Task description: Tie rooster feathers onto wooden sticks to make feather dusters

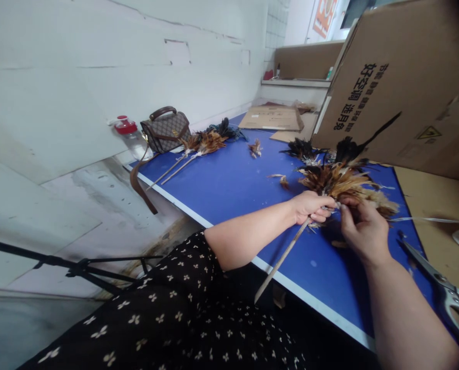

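Observation:
A feather duster [333, 177] with brown and black feathers is over the blue table, its thin wooden stick [281, 259] slanting down past the table's front edge. My left hand [312, 206] is closed around the stick just below the feathers. Beside it, my right hand [363, 223] has thumb and fingers pinched together at the base of the feathers. What those fingertips hold is too small to make out; a white strand [425, 219] runs off to the right behind that hand. Pale tan feathers [385, 203] show past the right hand's fingers.
Scissors [439, 280] lie at right near my right forearm. Two brown-feathered sticks [181, 169] rest at the table's left, by a handbag [166, 128] and a red-capped bottle [131, 136]. Loose feathers [255, 149] lie mid-table. A large cardboard box [402, 92] stands behind at right.

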